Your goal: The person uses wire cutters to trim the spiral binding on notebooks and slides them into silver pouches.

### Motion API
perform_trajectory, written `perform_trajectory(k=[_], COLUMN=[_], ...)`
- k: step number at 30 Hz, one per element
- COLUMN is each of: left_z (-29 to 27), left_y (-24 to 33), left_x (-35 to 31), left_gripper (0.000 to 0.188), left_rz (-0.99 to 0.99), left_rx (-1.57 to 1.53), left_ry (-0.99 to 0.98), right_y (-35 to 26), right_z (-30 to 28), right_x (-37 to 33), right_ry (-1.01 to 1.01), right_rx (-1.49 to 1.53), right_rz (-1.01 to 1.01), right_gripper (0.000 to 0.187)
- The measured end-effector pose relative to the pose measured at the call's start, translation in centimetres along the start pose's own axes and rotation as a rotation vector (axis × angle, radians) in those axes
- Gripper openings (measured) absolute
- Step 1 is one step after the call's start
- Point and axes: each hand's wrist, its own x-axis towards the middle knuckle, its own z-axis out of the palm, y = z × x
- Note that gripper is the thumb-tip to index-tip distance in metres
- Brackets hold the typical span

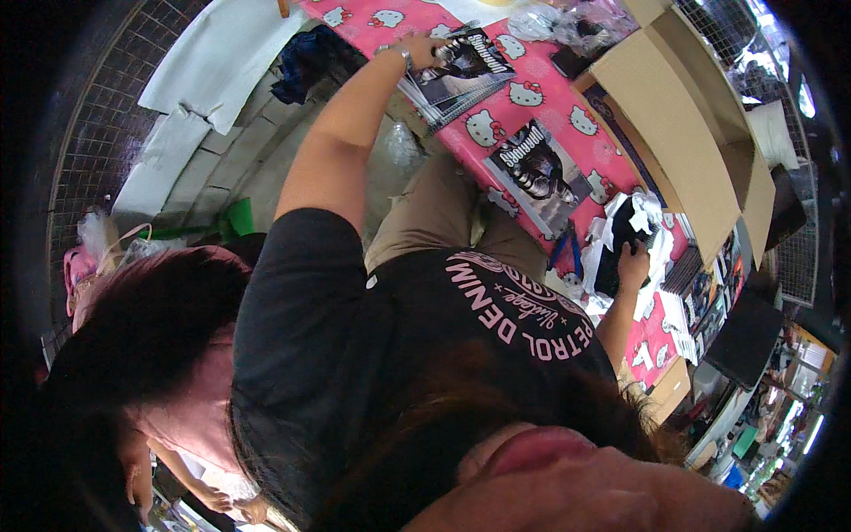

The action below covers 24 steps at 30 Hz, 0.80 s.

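Observation:
My left hand is at the far left of the pink table, its fingers closed over the edge of the top booklet. That booklet has a dark picture cover and lies on a slanted stack of booklets reaching the table's near edge. Flat on the cloth, nearer the middle, is a single booklet with a similar cover. On the right, my right hand lies with fingers stretched over a black item whose kind I cannot make out. Crumpled white paper surrounds it.
A large open cardboard box stands along the far right side. Stacked printed items lie beyond my right hand. Clear plastic sits at the back. A blue strap hangs near the table edge. Another person is close on my left.

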Motion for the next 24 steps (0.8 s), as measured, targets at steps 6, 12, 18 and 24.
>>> perform_trajectory(k=[6, 12, 18, 24], left_z=[1.4, 1.8, 2.1, 2.6], left_y=[3.2, 0.9, 1.5, 1.6], left_x=[-5.1, -4.7, -3.6, -4.1], left_gripper=[0.064, 0.064, 0.062, 0.063], left_rz=[-0.154, -0.096, -0.108, -0.147], left_rx=[-0.027, -0.06, -0.088, -0.107], left_ry=[0.12, 0.131, 0.168, 0.147], right_y=[-1.3, -1.3, 0.3, -0.8], right_z=[1.4, 0.9, 1.9, 1.9], right_x=[-0.8, 0.0, 0.5, -0.1], right_ry=[-0.057, -0.09, -0.051, -0.052], right_rx=[-0.232, -0.134, -0.069, -0.063], right_rz=[0.006, 0.124, 0.048, 0.111], right_gripper=[0.051, 0.047, 0.043, 0.034])
